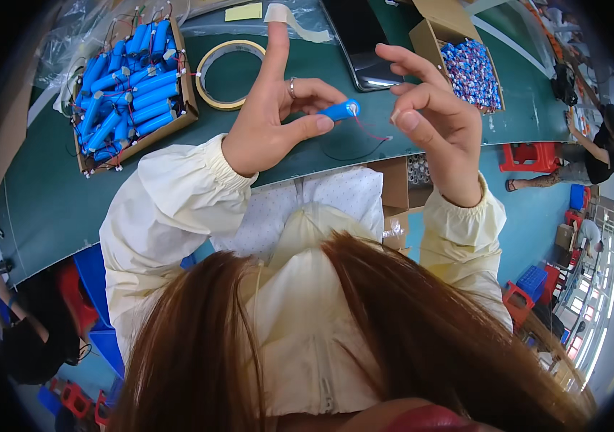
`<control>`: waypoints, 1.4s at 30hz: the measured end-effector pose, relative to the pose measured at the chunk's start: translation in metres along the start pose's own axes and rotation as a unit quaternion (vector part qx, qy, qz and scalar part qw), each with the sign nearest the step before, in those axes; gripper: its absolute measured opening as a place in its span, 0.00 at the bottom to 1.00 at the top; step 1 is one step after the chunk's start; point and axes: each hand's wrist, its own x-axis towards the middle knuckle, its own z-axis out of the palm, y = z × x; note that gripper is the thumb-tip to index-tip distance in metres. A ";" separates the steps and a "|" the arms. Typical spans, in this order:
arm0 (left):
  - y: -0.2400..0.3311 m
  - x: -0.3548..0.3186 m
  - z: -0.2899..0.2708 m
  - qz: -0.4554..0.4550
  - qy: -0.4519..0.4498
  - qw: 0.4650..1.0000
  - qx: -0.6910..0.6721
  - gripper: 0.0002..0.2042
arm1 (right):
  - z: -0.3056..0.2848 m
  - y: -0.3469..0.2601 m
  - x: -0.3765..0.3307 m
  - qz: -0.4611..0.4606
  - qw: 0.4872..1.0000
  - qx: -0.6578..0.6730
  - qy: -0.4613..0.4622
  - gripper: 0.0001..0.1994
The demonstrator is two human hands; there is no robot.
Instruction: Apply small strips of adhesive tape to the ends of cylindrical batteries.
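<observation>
While blue cell is pinched in left hand, red wire is best kept taut by right hand, fingers closed on its end; surface below.

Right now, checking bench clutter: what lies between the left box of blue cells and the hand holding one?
In the head view, a tape roll lies between the box and the left hand.

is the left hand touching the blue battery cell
Touching. The head view shows the left hand pinching the blue battery cell between thumb and finger, above the green table; no gap shows.
</observation>
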 end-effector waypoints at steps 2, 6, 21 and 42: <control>-0.001 0.000 0.000 0.010 -0.009 1.000 0.011 0.50 | 0.001 -0.004 0.006 -0.016 1.000 0.012 0.006 0.03; 0.013 0.000 0.005 -0.074 0.035 0.995 -0.060 0.51 | 0.003 -0.011 0.013 0.014 0.996 -0.059 -0.063 0.04; -0.023 0.025 -0.020 0.379 -0.187 0.903 0.077 0.49 | 0.016 -0.002 0.006 -0.071 0.991 -0.111 -0.015 0.05; -0.027 0.022 -0.022 0.345 -0.220 0.912 0.035 0.48 | 0.017 0.026 0.000 -0.218 0.950 -0.222 0.034 0.08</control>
